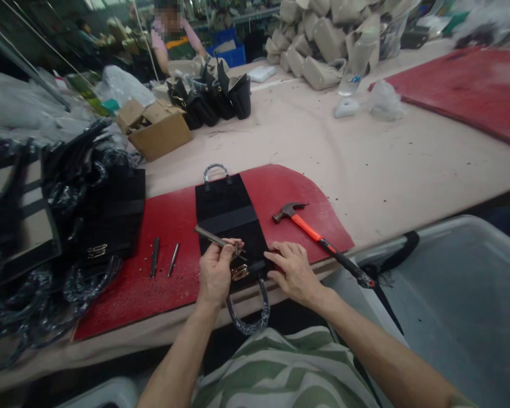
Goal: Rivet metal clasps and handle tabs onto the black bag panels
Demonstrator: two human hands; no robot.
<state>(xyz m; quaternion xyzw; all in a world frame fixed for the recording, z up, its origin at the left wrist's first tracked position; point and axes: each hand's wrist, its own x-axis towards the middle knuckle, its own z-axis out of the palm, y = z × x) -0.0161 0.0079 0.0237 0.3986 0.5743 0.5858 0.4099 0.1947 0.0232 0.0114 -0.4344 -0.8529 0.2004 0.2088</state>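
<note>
A black bag panel (227, 198) is lying flat across a red board (174, 212) at the near edge of the tabletop (297, 141), and it is looking part-finished: a far handle (215, 166) and a near handle (255, 327), both in clear wrapping, are already hanging from its ends, and a gold clasp (239, 272) is sitting near the closer end. Whether the clasp is firmly fastened is not showing, and the panel is lying unfolded, so shaping into a bag is seemingly remaining. The left hand (215, 271) is holding a bar-shaped tool (210, 236) above the panel, its fingers clamped on the shaft; the right hand (293, 267) is resting at the panel's right edge, fingers spread apart. A claw hammer (308, 226) is lying unused to the right, its handle jutting past the board, perhaps crowding the right forearm a little. Two metal rods (154, 258) are lying to the left amid small specks. Beyond them, a heap of similar black pieces (125, 198) is overlapping the board's left end and limiting room there. Farther off, a cardboard box (161, 137), upright black bags (240, 97) and piled beige bags (329, 42) are standing well clear of the hands.
</note>
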